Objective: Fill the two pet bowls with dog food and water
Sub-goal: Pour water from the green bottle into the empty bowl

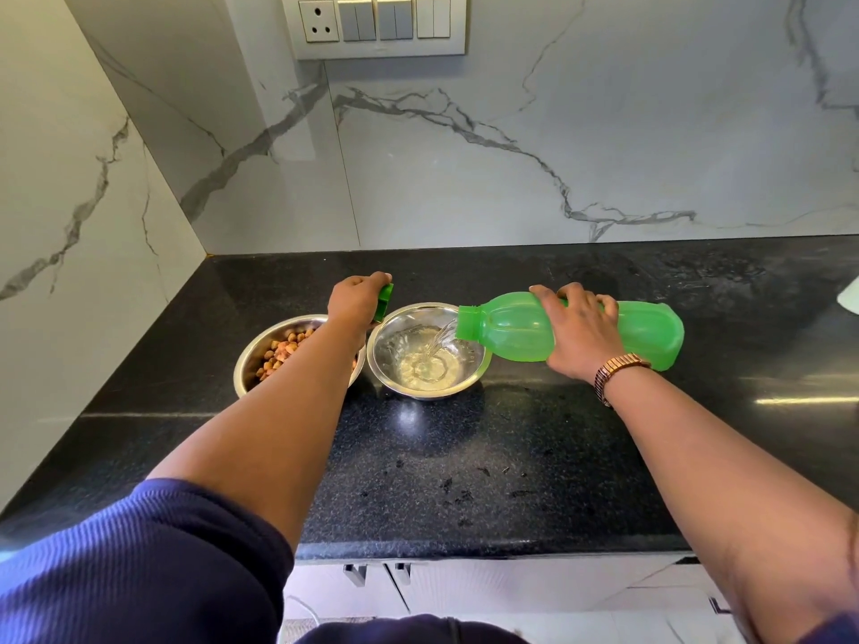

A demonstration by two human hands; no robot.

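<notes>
Two steel bowls stand side by side on the black counter. The left bowl (248, 362) holds brown dog food and is partly hidden by my left forearm. The right bowl (386, 339) has water in it. My right hand (576, 334) grips a green plastic bottle (511, 325) tipped on its side, its open neck over the right bowl's rim, and a stream of water runs into the bowl. My left hand (355, 299) holds the green bottle cap (385, 302) just above and between the two bowls.
The black granite counter (465, 448) meets marble walls at the back and left. A switch panel with a socket (379, 23) sits high on the back wall. A white object (849, 295) shows at the right edge. Cabinet handles (355, 574) lie below the front edge.
</notes>
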